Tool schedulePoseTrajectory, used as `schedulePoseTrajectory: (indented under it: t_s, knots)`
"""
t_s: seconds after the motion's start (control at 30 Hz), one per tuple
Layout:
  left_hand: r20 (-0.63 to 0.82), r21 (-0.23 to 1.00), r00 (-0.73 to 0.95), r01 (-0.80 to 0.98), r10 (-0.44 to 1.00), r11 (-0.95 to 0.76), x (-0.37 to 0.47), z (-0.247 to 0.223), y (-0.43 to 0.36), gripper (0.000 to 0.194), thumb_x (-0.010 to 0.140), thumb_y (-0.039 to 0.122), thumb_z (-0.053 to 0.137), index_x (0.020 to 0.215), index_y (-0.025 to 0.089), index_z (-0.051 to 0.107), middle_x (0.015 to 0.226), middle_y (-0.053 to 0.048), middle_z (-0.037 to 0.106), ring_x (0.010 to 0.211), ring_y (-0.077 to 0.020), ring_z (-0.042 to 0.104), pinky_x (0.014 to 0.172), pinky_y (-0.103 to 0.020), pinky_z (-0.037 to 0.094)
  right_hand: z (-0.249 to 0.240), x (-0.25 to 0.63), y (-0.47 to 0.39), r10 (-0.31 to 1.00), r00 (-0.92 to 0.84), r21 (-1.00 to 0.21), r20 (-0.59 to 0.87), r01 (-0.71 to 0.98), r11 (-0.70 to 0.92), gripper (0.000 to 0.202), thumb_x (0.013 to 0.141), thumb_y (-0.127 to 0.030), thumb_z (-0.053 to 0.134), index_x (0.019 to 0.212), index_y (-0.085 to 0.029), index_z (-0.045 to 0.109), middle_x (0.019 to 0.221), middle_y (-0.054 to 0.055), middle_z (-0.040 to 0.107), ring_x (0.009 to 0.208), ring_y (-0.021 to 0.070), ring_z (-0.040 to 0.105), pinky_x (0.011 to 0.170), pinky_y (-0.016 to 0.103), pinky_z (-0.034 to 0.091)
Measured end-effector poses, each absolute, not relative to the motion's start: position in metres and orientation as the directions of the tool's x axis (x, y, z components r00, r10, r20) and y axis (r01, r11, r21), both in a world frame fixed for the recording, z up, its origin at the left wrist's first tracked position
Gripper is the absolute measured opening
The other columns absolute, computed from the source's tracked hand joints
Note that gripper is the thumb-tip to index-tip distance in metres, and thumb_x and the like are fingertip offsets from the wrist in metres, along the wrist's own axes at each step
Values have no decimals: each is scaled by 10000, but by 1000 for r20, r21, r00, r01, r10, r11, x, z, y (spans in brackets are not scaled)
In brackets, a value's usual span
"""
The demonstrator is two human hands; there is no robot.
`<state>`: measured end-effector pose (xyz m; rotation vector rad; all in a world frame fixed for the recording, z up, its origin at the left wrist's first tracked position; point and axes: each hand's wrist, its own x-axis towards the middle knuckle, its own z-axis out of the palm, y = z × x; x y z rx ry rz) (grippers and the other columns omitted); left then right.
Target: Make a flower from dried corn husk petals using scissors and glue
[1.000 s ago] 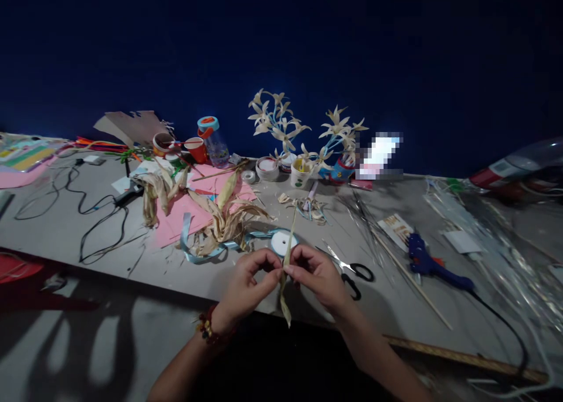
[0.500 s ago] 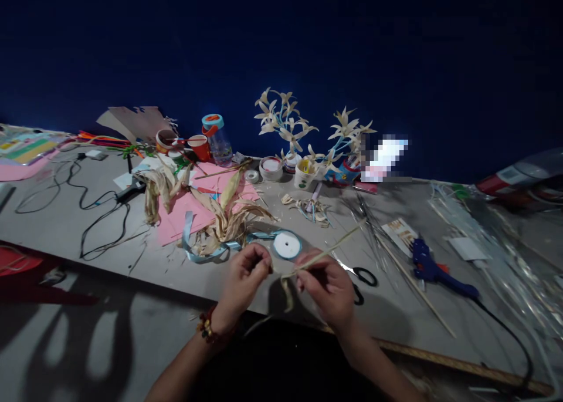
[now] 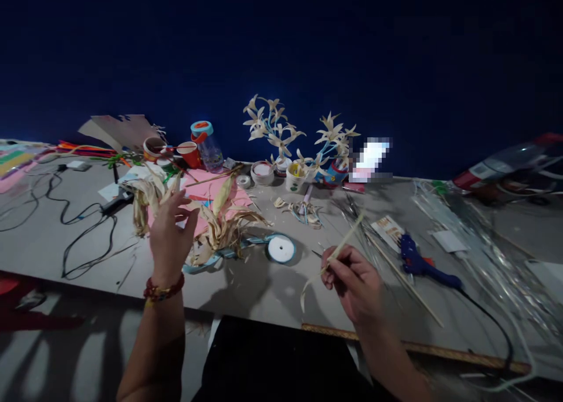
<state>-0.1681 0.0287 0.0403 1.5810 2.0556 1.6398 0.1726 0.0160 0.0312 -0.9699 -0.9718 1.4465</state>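
Observation:
My right hand (image 3: 355, 281) pinches a pale strip of dried corn husk (image 3: 348, 237) between thumb and fingers. One end of the strip points up to the right, and a thin curled end hangs below. Out to the left, my left hand (image 3: 169, 240) is over the table beside a bundle of dried corn husks (image 3: 141, 205). Its fingers are curved and apart, with nothing visible in them. More corn husks (image 3: 225, 229) lie loose just right of that hand. Between the hands sits a spool of blue ribbon (image 3: 281, 249).
Husk flowers (image 3: 277, 126) on blue stems stand in pots at the back. A blue glue gun (image 3: 424, 264), thin wires (image 3: 352, 211) and clear plastic packets (image 3: 479, 249) lie to the right. Black cables (image 3: 65, 205), pink paper (image 3: 204, 185) and a water bottle (image 3: 209, 149) are at left.
My left hand has moved from beside the right hand to the left, over the husks, and its fingers have opened. The right hand has shifted slightly right, still holding the strip.

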Motion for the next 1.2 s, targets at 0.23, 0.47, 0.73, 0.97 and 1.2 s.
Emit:
schedulePoseTrajectory:
  t_s: [0.23, 0.47, 0.73, 0.97, 1.2]
  knots:
    - [329, 852, 137, 384, 934, -357, -60, 57, 1, 107, 943, 258, 630, 988, 213, 716, 979, -64, 732, 908, -197, 672, 820, -300, 511, 24, 164, 11, 931, -309, -944, -192, -203, -262, 376, 735, -474, 851, 706, -193, 603, 664, -25, 589, 509, 102, 535, 469, 225, 450]
    - [187, 912, 294, 302, 937, -276, -30, 53, -8, 168, 976, 276, 563, 840, 190, 611, 798, -30, 636, 774, -169, 588, 725, -279, 434, 30, 162, 13, 876, -450, -950, -176, -156, -271, 362, 799, -476, 799, 724, -190, 589, 651, -49, 544, 501, 80, 488, 471, 204, 427]
    - [156, 931, 284, 278, 946, -237, -26, 51, -12, 177, 919, 210, 579, 744, 193, 562, 714, -2, 588, 701, -150, 535, 686, -264, 396, 37, 163, 14, 855, -495, -965, -153, -114, -238, 364, 833, -501, 758, 759, -192, 579, 666, -49, 519, 542, 88, 470, 512, 216, 407]
    - [180, 956, 187, 199, 966, -217, -21, 42, -14, 149, 884, 182, 585, 738, 190, 560, 721, -2, 587, 704, -150, 538, 689, -257, 412, 36, 165, 10, 853, -512, -992, -101, -12, -124, 308, 883, -451, 706, 788, -195, 564, 712, -35, 504, 625, 109, 453, 558, 223, 389]
    - [224, 929, 218, 246, 950, -276, -23, 45, -18, 125, 869, 141, 566, 757, 192, 546, 739, 0, 589, 723, -149, 544, 710, -256, 408, 37, 162, 8, 854, -518, -998, -54, 63, -25, 237, 896, -368, 654, 779, -199, 535, 707, -33, 479, 640, 119, 428, 556, 227, 351]
